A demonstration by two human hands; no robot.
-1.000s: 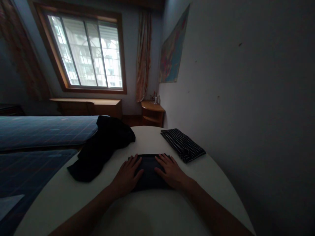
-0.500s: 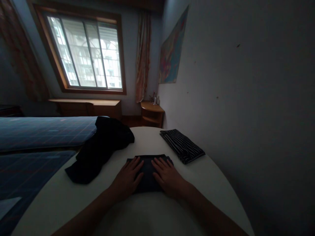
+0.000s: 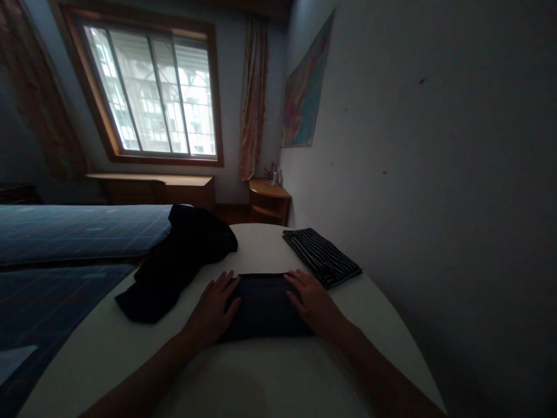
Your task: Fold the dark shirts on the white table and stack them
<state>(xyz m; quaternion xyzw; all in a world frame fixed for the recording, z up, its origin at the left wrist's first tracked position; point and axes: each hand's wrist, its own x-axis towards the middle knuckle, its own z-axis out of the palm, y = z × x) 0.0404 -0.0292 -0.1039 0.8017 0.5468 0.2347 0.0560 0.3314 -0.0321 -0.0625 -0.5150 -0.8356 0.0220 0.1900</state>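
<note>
A dark folded piece of clothing (image 3: 267,307) lies flat on the round white table (image 3: 256,377) in front of me. My left hand (image 3: 214,310) rests along its left edge, fingers stretched out and apart. On the opposite edge lies my right hand (image 3: 311,302), its fingers also extended, the tips near the far right corner. Neither hand grips the cloth. Beyond my right hand is a folded black cloth with white stripes (image 3: 322,255). A crumpled black garment (image 3: 178,261) lies to the left, apart from my left hand.
Left of the table stands a bed with a blue checked cover (image 3: 87,232). A white wall (image 3: 435,191) runs close along the right. At the back are a corner shelf (image 3: 270,191), a low wooden desk (image 3: 187,183) and a window (image 3: 152,93).
My hands have slid apart, from the middle of the dark folded clothing out to its left and right edges, uncovering more of its surface. The other cloths have stayed put.
</note>
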